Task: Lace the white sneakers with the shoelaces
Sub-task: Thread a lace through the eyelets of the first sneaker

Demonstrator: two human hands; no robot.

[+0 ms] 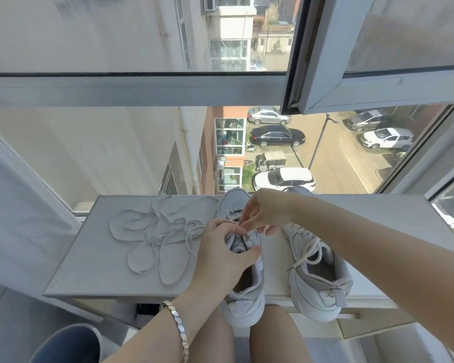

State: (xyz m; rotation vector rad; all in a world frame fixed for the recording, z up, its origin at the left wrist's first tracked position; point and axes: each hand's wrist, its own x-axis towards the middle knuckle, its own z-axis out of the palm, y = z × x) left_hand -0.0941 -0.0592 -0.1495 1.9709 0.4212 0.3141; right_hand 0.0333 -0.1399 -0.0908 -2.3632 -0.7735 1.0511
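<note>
Two white sneakers stand side by side on a grey sill, toes toward the window. The left sneaker has little lacing; my left hand grips its tongue and upper. My right hand hovers over its eyelets and pinches a thin bit of lace at the fingertips. A long loose white shoelace lies in tangled loops on the sill, left of that shoe, and runs toward my hands. The right sneaker is laced, its lace ends lying loose across the tongue.
Both heels overhang the sill's near edge above my bare knees. A window pane stands right behind the toes, and an open sash hangs overhead at the right. A grey round bin sits at the lower left. A bracelet is on my left wrist.
</note>
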